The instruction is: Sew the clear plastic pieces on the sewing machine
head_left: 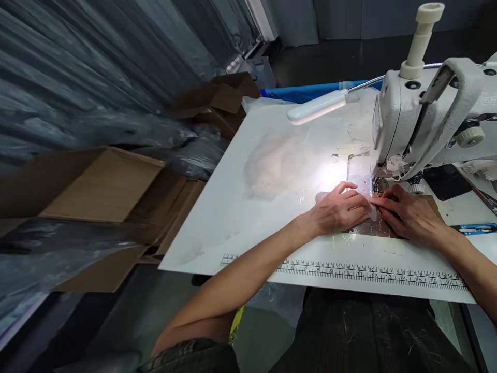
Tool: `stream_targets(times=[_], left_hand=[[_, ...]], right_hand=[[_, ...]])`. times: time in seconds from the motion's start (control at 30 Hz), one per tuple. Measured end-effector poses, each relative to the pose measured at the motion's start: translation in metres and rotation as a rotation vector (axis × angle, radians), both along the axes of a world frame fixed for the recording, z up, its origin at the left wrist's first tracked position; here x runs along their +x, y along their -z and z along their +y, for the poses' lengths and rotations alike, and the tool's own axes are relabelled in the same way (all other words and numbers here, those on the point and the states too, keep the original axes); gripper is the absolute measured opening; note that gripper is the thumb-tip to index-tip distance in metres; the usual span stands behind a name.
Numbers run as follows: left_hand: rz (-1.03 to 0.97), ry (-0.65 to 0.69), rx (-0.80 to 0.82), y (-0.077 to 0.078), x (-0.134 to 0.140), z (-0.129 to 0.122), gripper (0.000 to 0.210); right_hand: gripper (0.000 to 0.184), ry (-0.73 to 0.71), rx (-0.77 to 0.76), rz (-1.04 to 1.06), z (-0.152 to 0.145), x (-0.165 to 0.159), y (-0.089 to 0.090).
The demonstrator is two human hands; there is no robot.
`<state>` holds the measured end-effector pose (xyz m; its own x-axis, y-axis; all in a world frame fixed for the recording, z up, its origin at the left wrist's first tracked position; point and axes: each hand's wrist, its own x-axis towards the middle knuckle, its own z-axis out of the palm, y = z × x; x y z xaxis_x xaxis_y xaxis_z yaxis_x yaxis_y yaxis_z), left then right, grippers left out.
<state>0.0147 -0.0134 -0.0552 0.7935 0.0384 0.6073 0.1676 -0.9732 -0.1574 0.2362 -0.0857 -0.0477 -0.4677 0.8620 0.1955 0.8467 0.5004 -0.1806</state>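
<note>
My left hand [339, 210] and my right hand [407, 215] lie flat on the white sewing table [233, 207], fingertips meeting on a small clear piece of material [370, 210] just in front of the needle area [377, 184] of a white sewing machine [435, 114]. Both hands pinch and press this piece against the bed. A brown patch of the table [373, 228] shows under my hands. The needle itself is hard to make out.
A white gooseneck lamp [316, 106] lights the bed. A pale fluffy heap [272, 166] lies left of my hands. A printed ruler [368, 273] runs along the table's front edge. Open cardboard boxes [101, 186] and plastic sheeting [97, 67] stand to the left. Blue scissors handles [479, 228] lie at right.
</note>
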Motion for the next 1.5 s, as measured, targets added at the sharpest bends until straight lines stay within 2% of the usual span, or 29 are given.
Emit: stream_targets(times=[0.23,0.5,0.67,0.8,1.03,1.23,1.5], left_hand=[[0.162,-0.018,-0.067,0.001,-0.003,-0.001,0.026],[0.147,-0.067,-0.112,0.004,-0.004,-0.003,0.023],[0.188,-0.081,-0.109,0.005,-0.003,-0.006,0.025],[0.183,-0.081,-0.047,0.005,-0.002,-0.006,0.027],[0.123,-0.076,0.051,0.005,-0.001,-0.006,0.028],[0.174,-0.069,0.033,0.01,-0.002,-0.004,0.026],[0.143,-0.068,0.068,0.012,-0.002,-0.004,0.026]], right_hand=[[0.046,0.033,-0.011,-0.018,-0.001,-0.002,0.004],[0.042,0.061,-0.084,0.22,-0.001,0.004,-0.001],[0.039,0.063,-0.071,0.272,-0.002,0.003,-0.008],[0.038,0.08,-0.047,0.3,-0.002,0.003,-0.008],[0.039,0.056,-0.017,0.244,-0.003,0.006,-0.003],[0.042,0.022,-0.012,0.138,-0.005,0.005,0.004],[0.043,0.016,0.005,0.125,-0.004,0.003,0.006]])
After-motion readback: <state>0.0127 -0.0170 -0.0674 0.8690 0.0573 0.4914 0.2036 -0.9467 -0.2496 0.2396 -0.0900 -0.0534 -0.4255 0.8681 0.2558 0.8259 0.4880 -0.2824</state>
